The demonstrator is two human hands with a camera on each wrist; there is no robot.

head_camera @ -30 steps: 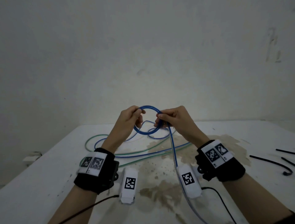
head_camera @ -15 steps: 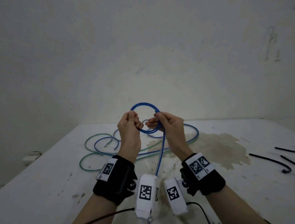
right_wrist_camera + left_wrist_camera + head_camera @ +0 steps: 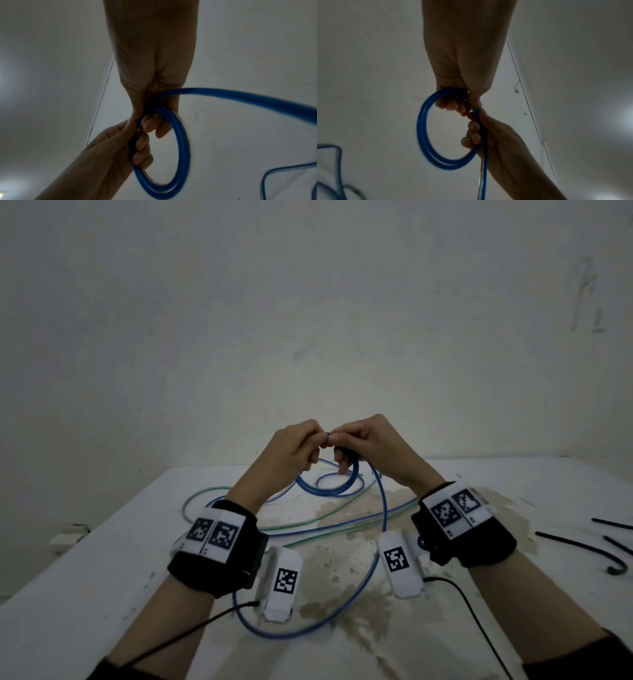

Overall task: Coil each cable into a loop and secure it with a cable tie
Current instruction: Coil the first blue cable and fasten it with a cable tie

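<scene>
A blue cable is wound into a small coil (image 3: 342, 490) of a few turns that hangs just under my two hands above the white table (image 3: 102, 577). My left hand (image 3: 291, 450) grips one side of the coil with curled fingers (image 3: 452, 104). Thumb to thumb with it, my right hand (image 3: 373, 443) grips the other side, its fingers (image 3: 152, 123) hooked through the coil (image 3: 183, 148). The loose blue cable (image 3: 384, 508) runs from my right hand down to the table and bends in a wide arc near the front. A green cable (image 3: 191, 501) lies tangled with it at the left.
Black cable ties (image 3: 575, 546) lie on the table at the far right. A brown stain (image 3: 342, 559) spreads across the middle of the table. A bare wall stands close behind, and thin black wires (image 3: 462, 601) trail from my wrist cameras.
The coil stood upright between my hands; now my hands have rolled over it and it hangs beneath them. The loose cable has swung out into a wide bend near the table front.
</scene>
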